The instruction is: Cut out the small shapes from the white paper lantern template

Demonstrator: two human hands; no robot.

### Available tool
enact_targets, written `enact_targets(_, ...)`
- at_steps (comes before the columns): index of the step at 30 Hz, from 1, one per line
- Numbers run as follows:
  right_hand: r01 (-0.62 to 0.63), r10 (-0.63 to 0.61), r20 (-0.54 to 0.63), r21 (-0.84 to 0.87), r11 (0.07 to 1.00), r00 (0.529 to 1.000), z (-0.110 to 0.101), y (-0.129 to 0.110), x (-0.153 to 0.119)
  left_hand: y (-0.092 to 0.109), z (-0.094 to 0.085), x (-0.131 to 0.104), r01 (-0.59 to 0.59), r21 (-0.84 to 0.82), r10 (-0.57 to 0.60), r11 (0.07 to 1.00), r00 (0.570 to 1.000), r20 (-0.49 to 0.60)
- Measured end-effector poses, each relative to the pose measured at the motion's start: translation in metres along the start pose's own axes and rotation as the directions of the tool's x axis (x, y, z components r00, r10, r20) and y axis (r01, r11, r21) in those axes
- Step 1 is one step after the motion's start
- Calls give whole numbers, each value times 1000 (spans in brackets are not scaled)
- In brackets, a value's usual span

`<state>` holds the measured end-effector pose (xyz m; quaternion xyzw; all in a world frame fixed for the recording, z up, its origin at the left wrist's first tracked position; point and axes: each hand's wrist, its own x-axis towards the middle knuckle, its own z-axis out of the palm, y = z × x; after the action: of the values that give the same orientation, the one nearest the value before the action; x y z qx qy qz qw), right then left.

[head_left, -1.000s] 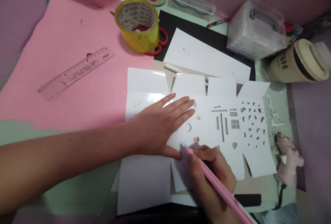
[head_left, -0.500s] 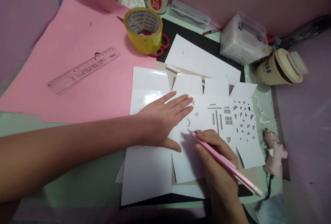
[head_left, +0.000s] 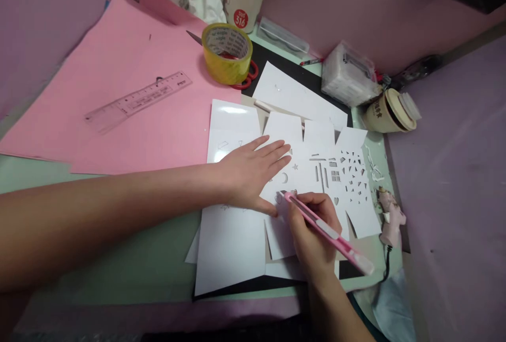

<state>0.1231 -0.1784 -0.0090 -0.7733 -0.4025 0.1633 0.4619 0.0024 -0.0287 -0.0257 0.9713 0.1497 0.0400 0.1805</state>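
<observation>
White card (head_left: 233, 242) with folded flaps lies across the middle, with cut-out shapes such as a star, a moon, a heart and small triangles. My left hand (head_left: 253, 173) rests flat on it, fingers spread, holding nothing. Just right of it, my right hand (head_left: 316, 231) grips a pink craft knife (head_left: 328, 231). The blade tip is at a small drawn outline below the moon cut-out, close to my left thumb. My right palm hides part of the card's lower middle.
Pink sheets (head_left: 98, 68) with a clear ruler (head_left: 138, 100) lie at the left. Yellow tape (head_left: 227, 70) sits over red-handled scissors (head_left: 252, 76). Farther right are a clear box (head_left: 350, 76), a lidded cup (head_left: 389, 113) and a pink glue gun (head_left: 391, 221).
The view has shifted. The knife tip has moved slightly left onto the drawn outline, and the knife has turned to show its flat side. My left hand stays flat on the card.
</observation>
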Motion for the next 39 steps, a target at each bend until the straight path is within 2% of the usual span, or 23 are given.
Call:
enact_targets(3, 73, -73, -31, -6, 997, 997, 6, 5, -6, 0, 2, -1, -6, -5, 6, 1000, 999, -34)
enact_targets(9, 202, -201, 9, -8, 979, 979, 10, 9, -10, 0, 4, -1, 4, 11, -4, 1000, 1000, -26)
enact_targets(14, 190, -190, 9, -27, 981, 982, 10, 8, -8, 0, 3, 0, 8, 13, -8, 1000, 1000, -22)
enact_targets(23, 247, -246, 30, -32, 969, 969, 8, 14, -8, 1, 1, 0, 17, 10, -18, 1000, 1000, 22)
enact_targets(30, 213, -211, 27, -160, 964, 977, 9, 10, -4, 0, 2, 1, 19, -21, -19, 1000, 1000, 11)
enact_targets(37, 324, -328, 5, -175, 930, 945, 9, 23, 0, 1, 2, 0, 26, -13, -26, 1000, 999, 21)
enact_targets(39, 368, -368, 33, -192, 910, 929, 9, 22, -1, 1, 2, 0, 28, -13, -28, 1000, 999, 18)
